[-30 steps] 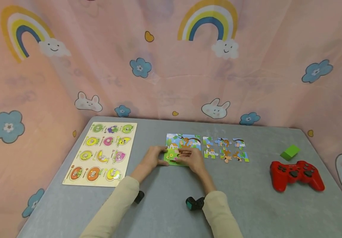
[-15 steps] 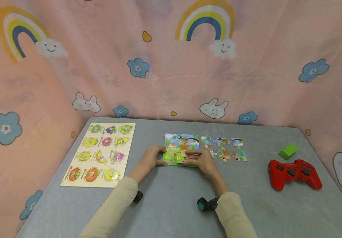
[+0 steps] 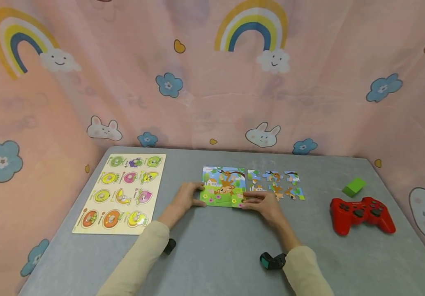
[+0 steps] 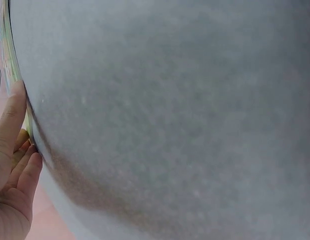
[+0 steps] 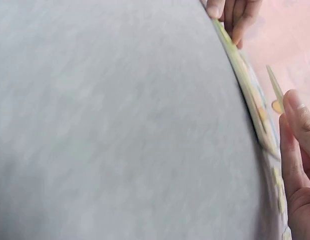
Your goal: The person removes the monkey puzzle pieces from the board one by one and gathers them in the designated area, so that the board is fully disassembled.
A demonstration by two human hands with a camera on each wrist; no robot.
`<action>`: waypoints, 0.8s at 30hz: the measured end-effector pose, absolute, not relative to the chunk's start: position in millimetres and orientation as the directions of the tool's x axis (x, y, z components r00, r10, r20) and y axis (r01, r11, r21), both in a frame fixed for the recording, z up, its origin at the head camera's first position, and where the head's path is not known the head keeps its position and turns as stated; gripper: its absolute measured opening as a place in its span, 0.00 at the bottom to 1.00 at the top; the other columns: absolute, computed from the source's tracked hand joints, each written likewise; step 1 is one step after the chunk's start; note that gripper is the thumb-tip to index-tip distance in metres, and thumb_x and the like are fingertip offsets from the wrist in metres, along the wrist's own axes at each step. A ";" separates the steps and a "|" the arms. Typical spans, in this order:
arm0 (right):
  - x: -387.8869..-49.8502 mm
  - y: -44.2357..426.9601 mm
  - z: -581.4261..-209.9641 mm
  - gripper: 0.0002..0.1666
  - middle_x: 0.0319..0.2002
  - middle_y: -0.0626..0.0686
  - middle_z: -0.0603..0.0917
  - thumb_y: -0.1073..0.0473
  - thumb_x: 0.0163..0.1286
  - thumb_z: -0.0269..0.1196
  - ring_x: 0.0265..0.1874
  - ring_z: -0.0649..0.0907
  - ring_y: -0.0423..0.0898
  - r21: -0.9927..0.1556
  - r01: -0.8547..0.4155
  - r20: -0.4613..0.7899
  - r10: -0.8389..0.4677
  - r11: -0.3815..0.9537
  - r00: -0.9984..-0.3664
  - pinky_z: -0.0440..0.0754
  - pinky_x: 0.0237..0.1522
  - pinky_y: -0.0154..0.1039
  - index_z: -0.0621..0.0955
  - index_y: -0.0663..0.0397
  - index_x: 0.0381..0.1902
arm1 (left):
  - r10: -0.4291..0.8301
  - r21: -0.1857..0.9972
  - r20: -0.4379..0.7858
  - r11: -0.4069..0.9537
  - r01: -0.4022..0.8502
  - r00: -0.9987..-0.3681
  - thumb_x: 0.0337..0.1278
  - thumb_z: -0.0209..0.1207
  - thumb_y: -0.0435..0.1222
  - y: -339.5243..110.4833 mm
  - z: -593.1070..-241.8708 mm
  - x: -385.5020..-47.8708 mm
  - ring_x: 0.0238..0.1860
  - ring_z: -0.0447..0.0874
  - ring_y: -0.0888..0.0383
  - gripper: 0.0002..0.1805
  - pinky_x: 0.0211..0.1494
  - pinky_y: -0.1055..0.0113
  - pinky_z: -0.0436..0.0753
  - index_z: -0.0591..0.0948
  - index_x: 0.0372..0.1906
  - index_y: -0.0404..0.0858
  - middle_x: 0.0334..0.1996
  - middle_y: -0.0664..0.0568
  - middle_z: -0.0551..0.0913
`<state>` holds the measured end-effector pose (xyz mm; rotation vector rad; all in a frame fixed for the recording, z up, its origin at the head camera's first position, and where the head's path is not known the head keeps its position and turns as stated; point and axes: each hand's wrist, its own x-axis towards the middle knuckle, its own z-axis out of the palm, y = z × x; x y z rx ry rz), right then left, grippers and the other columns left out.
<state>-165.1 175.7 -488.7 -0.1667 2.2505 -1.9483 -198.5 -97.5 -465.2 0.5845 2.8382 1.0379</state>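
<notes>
A jigsaw puzzle (image 3: 222,183) with a monkey picture lies on the grey table, a house at its left and green grass along its near side. At its left edge my left hand (image 3: 185,197) holds the puzzle board between thumb and fingers; the left wrist view has the board edge-on beside that hand (image 4: 14,165). Over the near right corner, my right hand (image 3: 266,204) pinches a puzzle piece (image 3: 236,200) between thumb and fingers. In the right wrist view the piece (image 5: 275,85) is edge-on, tilted and raised above the board (image 5: 247,92).
Several loose puzzle pieces (image 3: 274,176) lie in two rows right of the board, the nearest partly behind my right hand. A fruit puzzle board (image 3: 118,197) is at the left. A red game controller (image 3: 362,216) and a green block (image 3: 354,187) lie at the right.
My right hand has moved right with the puzzle piece, from the board's near middle to its near right corner, uncovering the monkey's face. My left hand keeps its place on the board.
</notes>
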 end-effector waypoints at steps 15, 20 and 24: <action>-154.6 204.8 -493.3 0.28 0.49 0.69 0.81 0.69 0.52 0.72 0.38 0.87 0.41 -0.989 -0.025 0.002 -0.155 0.147 -0.988 0.85 0.39 0.36 0.79 0.73 0.52 | 0.359 0.628 0.039 0.717 0.302 -0.933 0.31 0.76 0.33 -95.8 -461.9 -199.6 0.58 0.77 0.44 0.30 0.62 0.54 0.74 0.82 0.46 0.26 0.52 0.39 0.82; -152.7 212.9 -495.6 0.27 0.51 0.69 0.80 0.69 0.53 0.72 0.38 0.86 0.40 -0.990 -0.023 0.001 -0.154 0.140 -0.988 0.85 0.40 0.37 0.80 0.73 0.51 | 0.356 0.630 0.035 0.718 0.297 -0.934 0.31 0.76 0.33 -95.2 -460.9 -198.7 0.58 0.76 0.43 0.29 0.62 0.54 0.74 0.83 0.46 0.25 0.54 0.39 0.80; -150.1 218.5 -497.0 0.27 0.53 0.71 0.78 0.71 0.53 0.71 0.38 0.86 0.40 -0.991 -0.021 0.001 -0.155 0.130 -0.988 0.85 0.41 0.37 0.78 0.74 0.52 | 0.359 0.631 0.042 0.714 0.304 -0.932 0.30 0.76 0.33 -95.4 -461.0 -198.3 0.57 0.77 0.43 0.29 0.61 0.53 0.75 0.83 0.45 0.25 0.53 0.39 0.81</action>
